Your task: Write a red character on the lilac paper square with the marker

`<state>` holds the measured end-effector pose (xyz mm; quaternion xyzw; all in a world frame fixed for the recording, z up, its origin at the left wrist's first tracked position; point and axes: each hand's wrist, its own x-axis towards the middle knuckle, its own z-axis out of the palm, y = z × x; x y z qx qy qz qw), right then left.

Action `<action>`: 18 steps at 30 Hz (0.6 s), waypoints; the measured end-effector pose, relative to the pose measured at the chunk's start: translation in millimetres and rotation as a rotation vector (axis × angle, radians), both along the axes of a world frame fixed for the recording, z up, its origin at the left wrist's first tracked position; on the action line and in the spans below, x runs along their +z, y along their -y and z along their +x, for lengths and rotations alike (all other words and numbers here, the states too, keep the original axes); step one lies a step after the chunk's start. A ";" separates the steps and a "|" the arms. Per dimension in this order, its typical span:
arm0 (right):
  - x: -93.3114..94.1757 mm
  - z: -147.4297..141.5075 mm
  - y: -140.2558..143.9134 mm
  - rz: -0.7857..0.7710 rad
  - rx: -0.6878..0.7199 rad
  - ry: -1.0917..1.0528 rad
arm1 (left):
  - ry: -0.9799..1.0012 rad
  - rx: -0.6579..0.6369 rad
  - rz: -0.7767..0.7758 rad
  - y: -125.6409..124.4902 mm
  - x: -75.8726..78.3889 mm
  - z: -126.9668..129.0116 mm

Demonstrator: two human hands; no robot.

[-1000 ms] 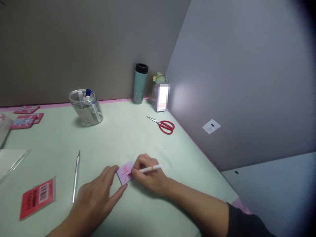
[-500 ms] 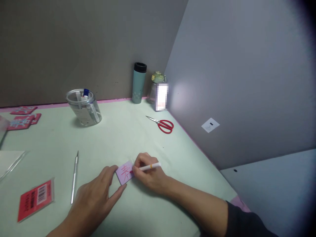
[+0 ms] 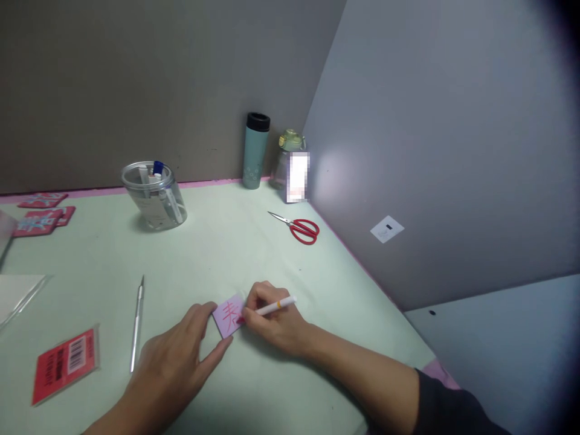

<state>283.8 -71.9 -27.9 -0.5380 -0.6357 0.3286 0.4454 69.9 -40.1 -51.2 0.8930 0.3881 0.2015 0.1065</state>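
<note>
A small purple square block [image 3: 225,323] lies flat on the table, with a Chinese character in red strokes on its face. My left hand [image 3: 174,350] steadies it from the left, thumb at the near edge and a finger at the far corner. In my right hand [image 3: 272,320] is a white marker [image 3: 281,304] with a yellow band, gripped as for writing. Its red tip meets the block at the lower right of the character; the fingers hide part of the block's right edge.
Left of my hands are a silver craft knife [image 3: 136,326] and a red packet with a barcode [image 3: 66,366]. Further back stand a clear tub of pens [image 3: 156,196], red-handled scissors [image 3: 304,231], a teal tumbler [image 3: 256,151] and a lit screen [image 3: 297,177]. Red carved pieces [image 3: 40,222] lie far left.
The marker tip has moved slightly down on the block, and a short red stroke inside the character's lower part has grown. My left hand and the block stay put.
</note>
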 end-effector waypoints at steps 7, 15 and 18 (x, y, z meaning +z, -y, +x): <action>0.0 -0.2 0.5 0.011 0.018 0.064 | -0.018 0.021 -0.015 0.6 -3.0 0.1; 0.6 2.5 0.8 -0.030 -0.010 0.014 | -0.039 0.023 -0.049 1.0 -1.0 -0.8; 0.7 1.7 1.6 -0.027 0.035 -0.003 | -0.032 0.025 -0.043 1.2 -2.6 -1.3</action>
